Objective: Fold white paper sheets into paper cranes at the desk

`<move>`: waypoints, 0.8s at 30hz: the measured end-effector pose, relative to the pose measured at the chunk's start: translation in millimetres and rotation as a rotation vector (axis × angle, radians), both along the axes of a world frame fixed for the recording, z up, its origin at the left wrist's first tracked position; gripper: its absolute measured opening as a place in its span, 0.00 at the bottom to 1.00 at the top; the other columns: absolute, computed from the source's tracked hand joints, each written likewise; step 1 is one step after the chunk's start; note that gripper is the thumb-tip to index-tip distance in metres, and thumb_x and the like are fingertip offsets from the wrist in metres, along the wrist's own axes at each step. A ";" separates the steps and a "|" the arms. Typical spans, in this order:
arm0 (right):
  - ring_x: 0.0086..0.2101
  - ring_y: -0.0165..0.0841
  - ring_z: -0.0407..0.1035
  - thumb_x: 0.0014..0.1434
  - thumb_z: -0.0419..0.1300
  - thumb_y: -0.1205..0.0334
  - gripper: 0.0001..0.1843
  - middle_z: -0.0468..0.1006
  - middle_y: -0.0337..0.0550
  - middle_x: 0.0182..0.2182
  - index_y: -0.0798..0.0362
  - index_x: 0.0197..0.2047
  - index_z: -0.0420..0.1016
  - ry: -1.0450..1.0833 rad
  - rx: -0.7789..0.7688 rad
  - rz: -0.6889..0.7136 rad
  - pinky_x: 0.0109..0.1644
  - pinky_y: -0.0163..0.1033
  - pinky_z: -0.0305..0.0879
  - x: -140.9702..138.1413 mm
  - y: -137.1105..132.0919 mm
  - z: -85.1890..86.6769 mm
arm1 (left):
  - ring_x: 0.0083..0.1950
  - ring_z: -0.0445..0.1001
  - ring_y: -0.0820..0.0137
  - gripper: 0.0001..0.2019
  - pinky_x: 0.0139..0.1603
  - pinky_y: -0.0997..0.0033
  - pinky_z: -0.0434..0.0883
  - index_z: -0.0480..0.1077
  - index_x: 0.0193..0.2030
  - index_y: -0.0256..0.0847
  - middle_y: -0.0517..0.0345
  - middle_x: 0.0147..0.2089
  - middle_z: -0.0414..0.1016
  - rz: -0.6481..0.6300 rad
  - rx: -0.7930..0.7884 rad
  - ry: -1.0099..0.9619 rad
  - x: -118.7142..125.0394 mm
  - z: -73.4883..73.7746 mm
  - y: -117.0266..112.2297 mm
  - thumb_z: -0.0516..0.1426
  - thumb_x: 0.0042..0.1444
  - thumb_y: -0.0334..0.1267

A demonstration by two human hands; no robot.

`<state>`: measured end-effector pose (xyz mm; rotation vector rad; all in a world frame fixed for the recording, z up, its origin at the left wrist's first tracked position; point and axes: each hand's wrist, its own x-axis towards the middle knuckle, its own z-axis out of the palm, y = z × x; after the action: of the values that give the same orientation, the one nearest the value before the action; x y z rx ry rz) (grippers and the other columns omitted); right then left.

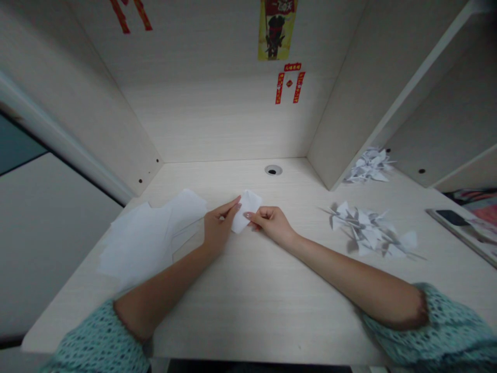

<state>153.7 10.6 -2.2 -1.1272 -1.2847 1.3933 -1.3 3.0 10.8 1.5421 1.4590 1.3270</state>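
A small folded piece of white paper (245, 210) lies on the pale wooden desk (248, 311), near its middle. My left hand (218, 226) touches its left edge with fingers stretched along the fold. On the paper's right side my right hand (272, 221) pinches it between thumb and forefinger. Both forearms reach in from the near edge, in teal patterned sleeves.
A loose stack of white sheets (147, 238) lies left of my hands. Several folded paper cranes (368, 230) are heaped at the right, and more cranes (368, 167) sit in a side cubby. A phone (452, 217) rests on a book at far right. A cable hole (273, 170) is behind.
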 end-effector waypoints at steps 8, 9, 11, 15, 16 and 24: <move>0.17 0.26 0.64 0.40 0.69 0.46 0.21 0.76 0.41 0.17 0.56 0.17 0.73 -0.074 0.000 0.040 0.24 0.33 0.59 3.5 2.6 -4.4 | 0.28 0.70 0.74 0.25 0.27 0.77 0.65 0.69 0.58 0.42 0.60 0.32 0.80 -0.036 -0.027 0.041 0.1 3.1 -0.5 0.58 0.54 0.46; 0.18 0.26 0.64 0.40 0.69 0.45 0.21 0.76 0.41 0.17 0.56 0.17 0.73 -0.061 0.008 0.012 0.24 0.33 0.60 3.0 2.0 -4.9 | 0.27 0.70 0.75 0.28 0.27 0.77 0.64 0.64 0.62 0.42 0.62 0.30 0.79 -0.055 -0.025 0.033 0.4 3.9 -0.7 0.58 0.54 0.46; 0.18 0.27 0.65 0.40 0.69 0.45 0.22 0.76 0.43 0.17 0.56 0.17 0.73 -0.045 0.016 -0.035 0.24 0.33 0.59 2.0 1.1 -5.3 | 0.28 0.71 0.75 0.33 0.31 0.77 0.66 0.59 0.65 0.41 0.63 0.29 0.77 -0.092 -0.009 0.037 0.9 5.0 -1.0 0.59 0.53 0.46; 0.19 0.27 0.64 0.42 0.68 0.44 0.22 0.77 0.44 0.18 0.56 0.18 0.74 -0.040 0.033 -0.094 0.25 0.33 0.58 1.8 0.6 -5.1 | 0.33 0.74 0.72 0.25 0.35 0.75 0.68 0.69 0.56 0.41 0.57 0.38 0.79 -0.138 -0.024 0.057 0.4 3.6 1.5 0.60 0.52 0.47; 0.19 0.27 0.64 0.43 0.67 0.44 0.22 0.77 0.44 0.18 0.56 0.18 0.74 -0.040 0.043 -0.107 0.25 0.33 0.57 2.0 0.6 -5.1 | 0.34 0.74 0.71 0.20 0.33 0.75 0.68 0.73 0.50 0.40 0.56 0.39 0.79 -0.147 -0.032 0.054 -0.2 2.4 2.9 0.59 0.52 0.47; 0.18 0.25 0.57 0.42 0.67 0.42 0.25 0.69 0.37 0.14 0.56 0.16 0.70 -0.108 0.100 -0.150 0.23 0.33 0.50 7.2 3.3 -4.0 | 0.24 0.68 0.75 0.16 0.23 0.77 0.60 0.75 0.32 0.38 0.60 0.27 0.75 -0.163 -0.134 -0.023 -3.1 -6.2 10.1 0.60 0.50 0.51</move>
<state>160.9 13.9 -6.2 -1.2180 -1.3027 1.1595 -4.4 13.2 4.6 1.5188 1.3491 1.1261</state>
